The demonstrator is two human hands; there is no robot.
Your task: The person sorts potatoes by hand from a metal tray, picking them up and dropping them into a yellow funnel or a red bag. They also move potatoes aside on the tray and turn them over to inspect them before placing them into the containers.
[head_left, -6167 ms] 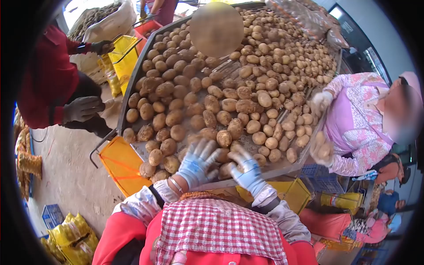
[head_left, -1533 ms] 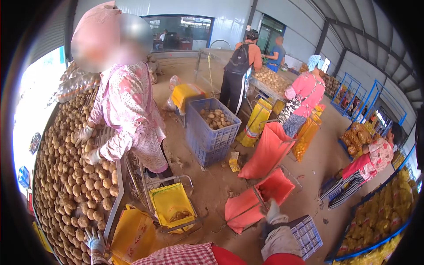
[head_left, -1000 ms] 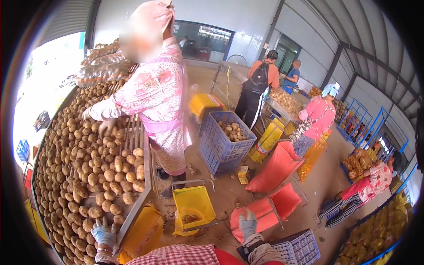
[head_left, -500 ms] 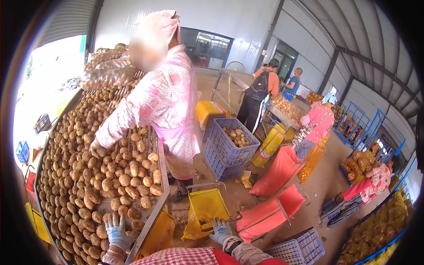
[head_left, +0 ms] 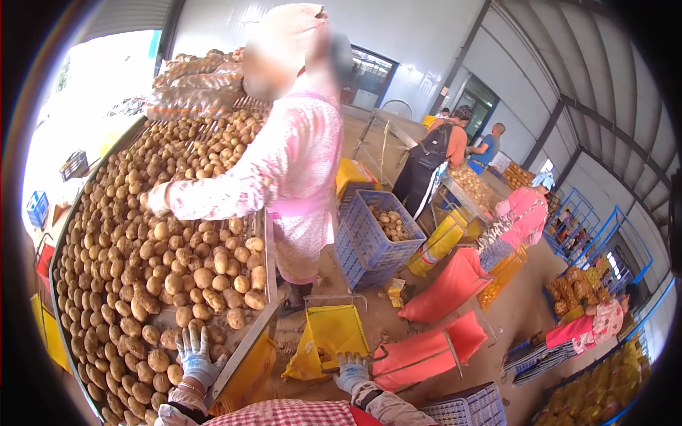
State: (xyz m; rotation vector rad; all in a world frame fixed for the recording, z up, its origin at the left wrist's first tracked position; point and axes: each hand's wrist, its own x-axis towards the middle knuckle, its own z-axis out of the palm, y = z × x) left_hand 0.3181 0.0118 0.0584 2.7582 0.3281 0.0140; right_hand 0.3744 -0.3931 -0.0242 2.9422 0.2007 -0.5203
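Countless round brown potatoes (head_left: pixel 174 284) across metal-rimmed table (head_left: pixel 245 348); left hand (head_left: pixel 199 361) in blue-white glove, fingers splayed over nearest ones, gripping none. Right hand (head_left: pixel 352 371), gloved likewise, fingers slightly parted beside open yellow sack (head_left: pixel 330 334); can't tell its hold from here.

Left hand (head_left: pixel 197 361) splayed, right hand (head_left: pixel 352 372) palm-down

Brown potatoes (head_left: pixel 173 284), bluish-white gloves (head_left: pixel 196 361), a yellow bag (head_left: pixel 332 331), checked cloth (head_left: pixel 284 412) (red and white).
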